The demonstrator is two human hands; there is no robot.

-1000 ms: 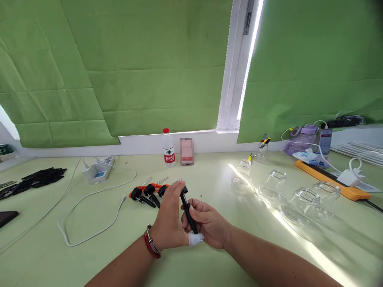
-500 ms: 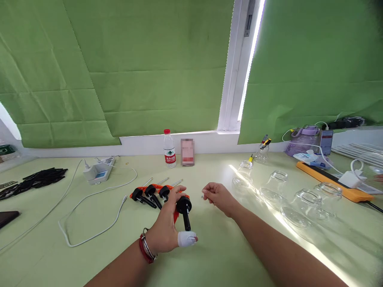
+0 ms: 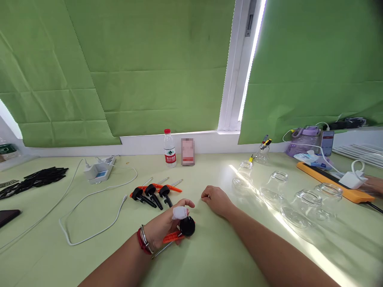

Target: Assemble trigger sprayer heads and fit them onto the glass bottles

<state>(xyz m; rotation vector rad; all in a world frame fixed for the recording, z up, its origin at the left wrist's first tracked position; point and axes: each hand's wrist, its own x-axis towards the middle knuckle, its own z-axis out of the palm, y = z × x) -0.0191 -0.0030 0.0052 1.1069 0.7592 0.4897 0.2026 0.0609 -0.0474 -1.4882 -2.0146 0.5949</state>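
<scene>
My left hand (image 3: 167, 227), its thumb wrapped in white tape, is closed around a black-capped piece (image 3: 187, 226) with an orange arm (image 3: 173, 237) and a thin metal rod (image 3: 163, 251). The round black cap faces me. Up and to the right, my right hand (image 3: 217, 200) rests close to the table with its fingertips pinched; whatever they hold is hidden. Several like pieces lie beyond my left hand, with black caps and stems (image 3: 152, 194), orange arms (image 3: 173, 187) and metal rods.
Several upturned clear glass vessels (image 3: 277, 181) stand on the right. Behind them are an orange power strip (image 3: 335, 182) and part of another person's hand (image 3: 375, 184). A water bottle (image 3: 169, 149) stands at the back. White cable (image 3: 89, 195) and black strips (image 3: 38, 178) lie left.
My left hand has turned the black-capped piece, so its black stem no longer points toward me and its rod shows below. My right fingertips have closed over a tiny shiny object.
</scene>
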